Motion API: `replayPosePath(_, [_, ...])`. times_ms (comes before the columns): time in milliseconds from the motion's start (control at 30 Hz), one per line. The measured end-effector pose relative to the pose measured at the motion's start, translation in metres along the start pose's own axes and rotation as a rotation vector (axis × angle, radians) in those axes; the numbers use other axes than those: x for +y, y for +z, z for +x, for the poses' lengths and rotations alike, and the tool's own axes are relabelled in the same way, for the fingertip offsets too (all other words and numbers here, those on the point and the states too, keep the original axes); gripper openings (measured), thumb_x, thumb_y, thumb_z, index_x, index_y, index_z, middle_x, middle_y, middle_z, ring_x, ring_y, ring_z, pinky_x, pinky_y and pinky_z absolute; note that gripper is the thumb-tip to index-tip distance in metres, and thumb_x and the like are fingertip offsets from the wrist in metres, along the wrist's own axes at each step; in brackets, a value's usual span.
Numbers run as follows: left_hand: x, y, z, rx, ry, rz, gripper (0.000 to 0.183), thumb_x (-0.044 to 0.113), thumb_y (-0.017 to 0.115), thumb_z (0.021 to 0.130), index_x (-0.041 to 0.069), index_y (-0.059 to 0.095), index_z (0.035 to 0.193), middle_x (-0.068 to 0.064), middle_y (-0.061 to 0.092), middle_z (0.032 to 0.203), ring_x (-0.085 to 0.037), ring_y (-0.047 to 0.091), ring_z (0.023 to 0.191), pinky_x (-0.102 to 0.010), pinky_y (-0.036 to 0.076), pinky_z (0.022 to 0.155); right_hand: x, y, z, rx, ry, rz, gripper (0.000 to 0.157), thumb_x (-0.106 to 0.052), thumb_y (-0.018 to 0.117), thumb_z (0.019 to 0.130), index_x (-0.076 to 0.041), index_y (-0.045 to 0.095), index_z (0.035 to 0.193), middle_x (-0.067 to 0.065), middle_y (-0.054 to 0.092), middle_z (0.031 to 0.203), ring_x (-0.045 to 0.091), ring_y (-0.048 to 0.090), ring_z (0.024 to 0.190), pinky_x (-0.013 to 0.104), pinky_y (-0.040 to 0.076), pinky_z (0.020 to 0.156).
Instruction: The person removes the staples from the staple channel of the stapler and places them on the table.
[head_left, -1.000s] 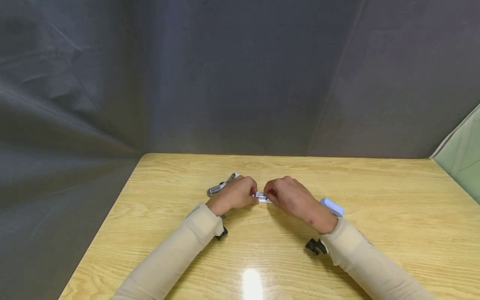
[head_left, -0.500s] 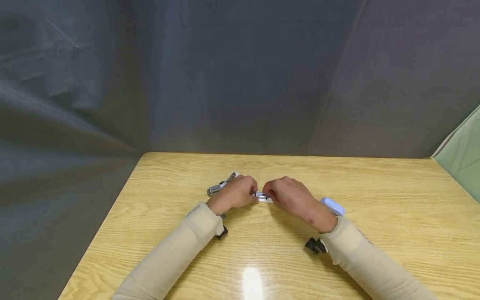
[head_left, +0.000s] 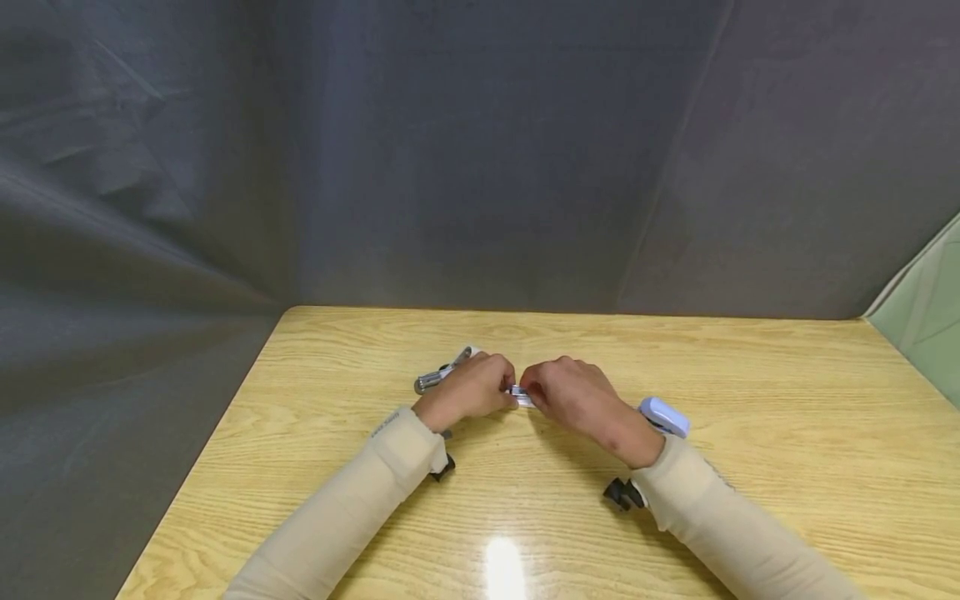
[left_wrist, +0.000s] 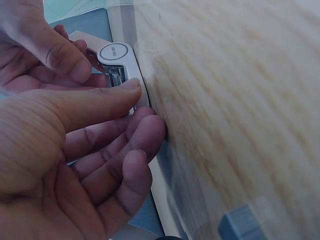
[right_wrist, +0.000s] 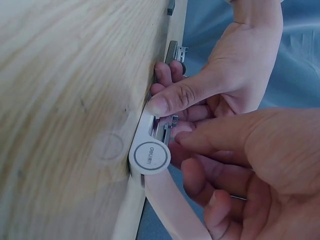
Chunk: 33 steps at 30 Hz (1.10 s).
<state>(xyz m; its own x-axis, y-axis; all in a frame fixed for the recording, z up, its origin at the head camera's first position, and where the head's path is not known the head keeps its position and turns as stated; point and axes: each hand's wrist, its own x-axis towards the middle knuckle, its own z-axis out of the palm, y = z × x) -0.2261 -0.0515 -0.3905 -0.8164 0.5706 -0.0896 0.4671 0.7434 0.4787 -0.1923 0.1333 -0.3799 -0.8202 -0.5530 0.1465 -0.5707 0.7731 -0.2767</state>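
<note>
Between both hands lies an opened white stapler (right_wrist: 140, 157) with a round pivot disc, resting on the table. Its metal magazine (right_wrist: 163, 132) is exposed, and a pale pinkish arm (right_wrist: 172, 202) is swung away from the base. My left hand (head_left: 471, 389) grips the end away from the pivot, thumb on the white base in both wrist views. At the magazine, the curled fingertips of my right hand (head_left: 581, 400) pinch closely; whether a small piece sits between them is hidden. Only a sliver of the stapler shows between the hands in the head view.
A silver and white metal tool (head_left: 438, 377) lies just beyond my left hand, partly covered by it. A light blue rounded object (head_left: 664, 416) lies beside my right wrist. The wooden table (head_left: 787, 433) ends at a dark curtain (head_left: 480, 167) behind.
My right hand has shifted slightly left, closer to the left hand, so less of the stapler shows between them. The left hand stays in place.
</note>
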Motion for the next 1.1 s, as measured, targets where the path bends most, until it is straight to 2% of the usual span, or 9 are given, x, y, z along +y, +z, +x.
replayPosePath(200, [-0.001,0.001,0.0,-0.005,0.0,-0.008,0.02,0.019,0.078,0.095,0.015,0.068,0.078,0.002,0.058,0.066,-0.012,0.043,0.054,-0.027,0.036,0.054,-0.001,0.002,0.001,0.016,-0.001,0.0,0.017,-0.003,0.07,0.095,-0.017,0.073,0.084,-0.009,0.053,0.065,0.01,0.042,0.054,0.027,0.034,0.047])
replayPosePath(367, [-0.001,0.001,0.001,0.0,0.006,-0.002,0.017,0.018,0.078,0.095,0.015,0.069,0.08,0.003,0.061,0.069,-0.012,0.046,0.056,-0.027,0.039,0.055,-0.002,0.005,0.003,0.05,0.007,-0.005,0.017,-0.003,0.07,0.093,-0.017,0.075,0.085,-0.008,0.058,0.068,0.011,0.047,0.057,0.029,0.039,0.047])
replayPosePath(567, [-0.002,0.001,0.002,0.004,0.005,-0.001,0.017,0.018,0.078,0.095,0.015,0.069,0.08,0.003,0.06,0.069,-0.013,0.047,0.057,-0.027,0.038,0.055,-0.004,0.009,0.006,0.071,0.056,-0.006,0.017,-0.004,0.07,0.092,-0.018,0.077,0.086,-0.009,0.06,0.071,0.012,0.049,0.059,0.031,0.042,0.049])
replayPosePath(833, [-0.002,0.002,0.001,0.001,0.004,-0.014,0.019,0.018,0.077,0.095,0.015,0.068,0.078,0.002,0.054,0.064,-0.011,0.04,0.053,-0.026,0.034,0.053,-0.005,0.012,0.006,0.102,0.11,0.028,0.01,-0.009,0.076,0.091,-0.018,0.081,0.093,-0.007,0.074,0.087,0.011,0.061,0.068,0.034,0.05,0.053])
replayPosePath(1100, [-0.003,0.002,0.003,0.011,0.008,-0.011,0.018,0.018,0.078,0.095,0.015,0.069,0.079,0.003,0.053,0.062,-0.01,0.038,0.051,-0.025,0.032,0.051,-0.003,0.011,0.007,0.117,0.121,0.068,0.006,-0.013,0.08,0.089,-0.018,0.08,0.093,-0.009,0.074,0.086,0.011,0.064,0.072,0.037,0.052,0.056])
